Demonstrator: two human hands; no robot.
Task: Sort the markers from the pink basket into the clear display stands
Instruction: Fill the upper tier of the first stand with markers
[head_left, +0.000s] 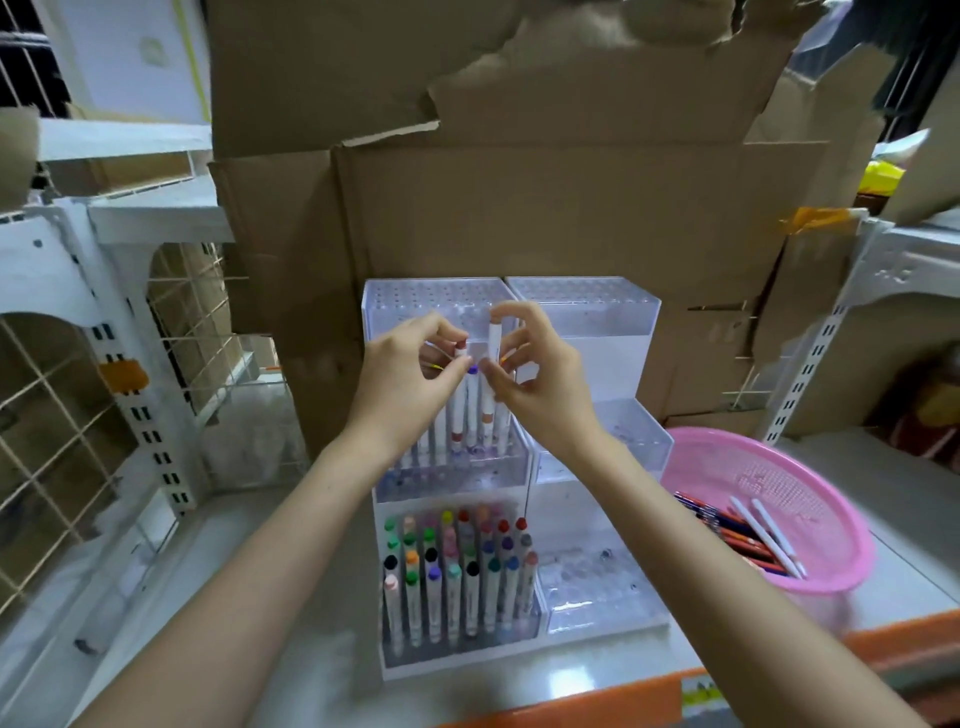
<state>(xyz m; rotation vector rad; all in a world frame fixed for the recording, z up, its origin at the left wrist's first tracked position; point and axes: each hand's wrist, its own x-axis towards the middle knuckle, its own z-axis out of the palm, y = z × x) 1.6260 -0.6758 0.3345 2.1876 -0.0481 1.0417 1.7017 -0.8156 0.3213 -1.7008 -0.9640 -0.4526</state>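
Two-handed above the middle tier of the left clear display stand (375, 332): pinching a red-capped marker (458, 410) with the left hand (410, 376), gripping an upright white marker (493, 338) with the right hand (543, 379). Close behind, cardboard (519, 208); rightward, the second stand (618, 338), then the pink basket (836, 470) near the orange edge of the counter (291, 623).

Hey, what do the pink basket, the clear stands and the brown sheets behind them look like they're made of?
Pink basket: moulded plastic, going by its perforated mesh wall and smooth rim.
Clear stands: likely acrylic or a similar rigid plastic, as they are transparent and glossy, with grids of round holes.
Brown sheets: matte cardboard, probably corrugated, with torn edges and fold creases.
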